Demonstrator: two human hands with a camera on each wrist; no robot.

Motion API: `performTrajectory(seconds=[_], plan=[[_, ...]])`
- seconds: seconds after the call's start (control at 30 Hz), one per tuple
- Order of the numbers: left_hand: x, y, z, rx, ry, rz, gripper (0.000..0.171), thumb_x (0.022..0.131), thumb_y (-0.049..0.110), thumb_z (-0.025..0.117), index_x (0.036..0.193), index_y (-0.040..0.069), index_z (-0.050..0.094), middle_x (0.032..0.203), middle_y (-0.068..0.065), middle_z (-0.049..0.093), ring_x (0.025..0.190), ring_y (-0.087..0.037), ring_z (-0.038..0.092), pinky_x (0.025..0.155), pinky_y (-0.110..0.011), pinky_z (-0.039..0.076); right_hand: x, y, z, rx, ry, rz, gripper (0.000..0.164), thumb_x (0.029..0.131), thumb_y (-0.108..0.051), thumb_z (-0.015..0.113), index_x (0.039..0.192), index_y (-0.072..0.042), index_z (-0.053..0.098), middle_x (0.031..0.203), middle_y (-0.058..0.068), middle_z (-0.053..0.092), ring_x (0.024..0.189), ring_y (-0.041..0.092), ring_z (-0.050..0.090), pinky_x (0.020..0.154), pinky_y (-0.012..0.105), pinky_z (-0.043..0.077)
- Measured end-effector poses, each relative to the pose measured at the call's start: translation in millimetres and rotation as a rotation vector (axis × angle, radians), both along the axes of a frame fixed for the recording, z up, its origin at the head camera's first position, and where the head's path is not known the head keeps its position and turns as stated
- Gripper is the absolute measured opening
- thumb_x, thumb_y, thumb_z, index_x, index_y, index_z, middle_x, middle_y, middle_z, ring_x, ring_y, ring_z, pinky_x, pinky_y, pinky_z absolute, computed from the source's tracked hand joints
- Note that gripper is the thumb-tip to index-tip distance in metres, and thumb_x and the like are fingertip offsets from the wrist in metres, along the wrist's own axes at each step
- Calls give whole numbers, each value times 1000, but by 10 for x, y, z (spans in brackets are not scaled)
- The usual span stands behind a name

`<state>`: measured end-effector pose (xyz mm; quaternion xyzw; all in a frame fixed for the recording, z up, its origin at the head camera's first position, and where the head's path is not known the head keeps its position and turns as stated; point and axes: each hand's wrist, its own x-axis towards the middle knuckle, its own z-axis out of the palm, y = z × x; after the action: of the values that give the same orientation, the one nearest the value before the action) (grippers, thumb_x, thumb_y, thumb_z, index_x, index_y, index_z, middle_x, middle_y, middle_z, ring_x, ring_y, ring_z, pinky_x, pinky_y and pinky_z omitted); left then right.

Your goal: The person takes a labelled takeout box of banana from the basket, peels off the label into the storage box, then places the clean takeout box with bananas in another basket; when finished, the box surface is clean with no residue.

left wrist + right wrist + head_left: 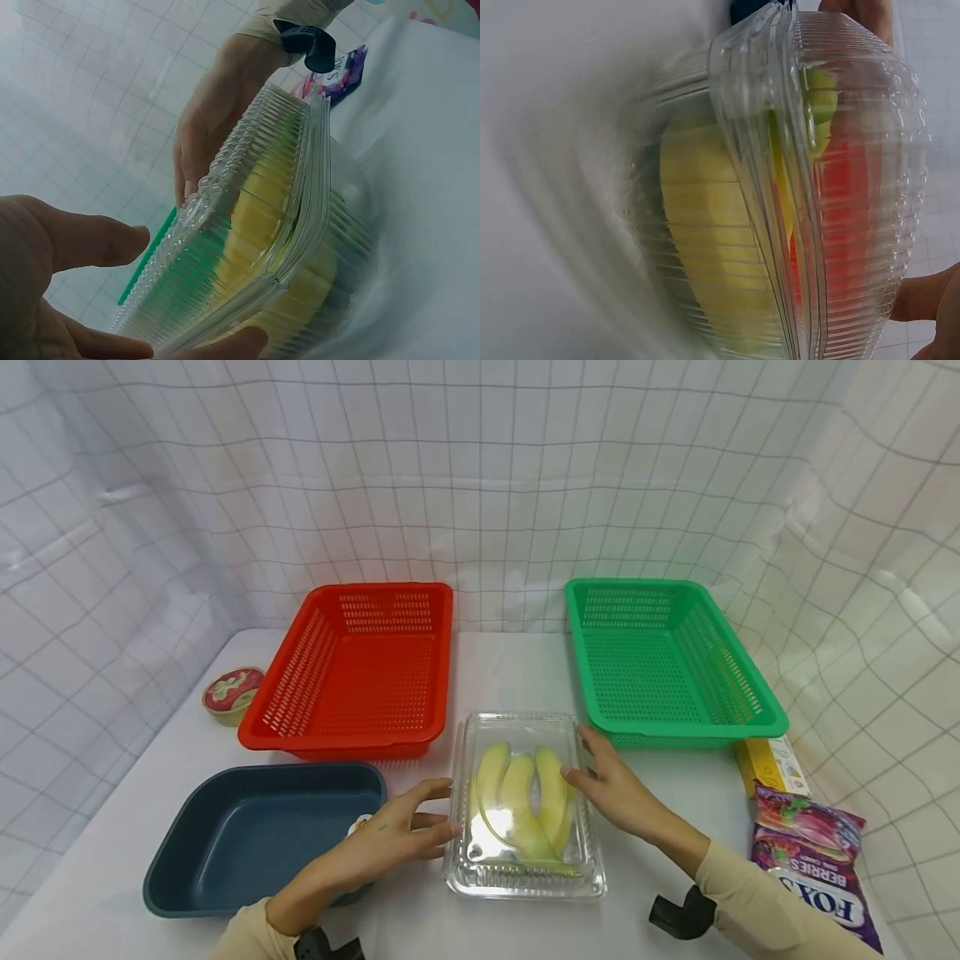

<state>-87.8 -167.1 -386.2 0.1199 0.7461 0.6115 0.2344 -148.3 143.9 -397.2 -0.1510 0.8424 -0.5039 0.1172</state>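
Observation:
A clear plastic clamshell container [551, 735] lies closed on the white table, with several yellow bananas [517, 793] visible through its lid. My left hand [401, 835] is at the container's left side, its fingers spread and fingertips right at the edge. From the left wrist view, the thumb [97, 240] stands apart from the ribbed side. On the opposite side, my right hand [618, 789] has its fingers loosely extended along the right edge, the thumb over the lid's border. The right wrist view shows part of that hand [930, 307] beside the lid.
A red basket [390, 685] and a green basket [645, 677] stand behind. On the left are a dark blue tub [262, 835] and a round red-lidded tub [232, 689]. A yellow box [772, 764] and a purple Fox's Berries bag [810, 860] lie at the right.

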Motion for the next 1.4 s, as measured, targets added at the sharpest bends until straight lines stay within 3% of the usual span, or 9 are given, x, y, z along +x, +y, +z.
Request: performTrajectory(seconds=[0.2,0.53,0.87,1.13,1.4], plan=[[-16,41,-36,82,-68,20,78,93,16,69,150,-8,21,152,-28,28,121,-37,55,85,-45,56,24,3,25,42,-65,-62,77,101,-27,54,154,6,9,157,28,11,142,46,22,110,57,31],[-33,-4,14,77,-91,-10,75,93,16,69,149,-11,26,145,-28,41,117,-34,60,84,-45,56,61,-19,95,32,-94,-81,73,101,-30,55,152,7,19,157,27,22,143,42,24,112,56,29],[-57,-99,194,67,-97,3,75,93,21,69,150,-6,29,151,-25,35,121,-35,57,85,-45,56,51,-34,328,1,-105,-21,78,101,-35,54,155,2,13,160,23,16,147,38,15,116,54,18],[-69,-110,335,45,-71,5,77,93,22,69,152,-5,27,152,-26,34,121,-38,57,84,-45,56,29,22,495,-52,-116,13,79,100,-35,56,156,1,13,160,23,12,147,36,14,116,50,19],[-124,-173,555,1,-26,-8,82,92,25,71,154,-1,25,145,-24,44,120,-36,59,86,-44,56,-40,-22,679,-35,-76,12,77,100,-38,55,157,-4,16,161,18,16,147,33,19,116,51,22]])
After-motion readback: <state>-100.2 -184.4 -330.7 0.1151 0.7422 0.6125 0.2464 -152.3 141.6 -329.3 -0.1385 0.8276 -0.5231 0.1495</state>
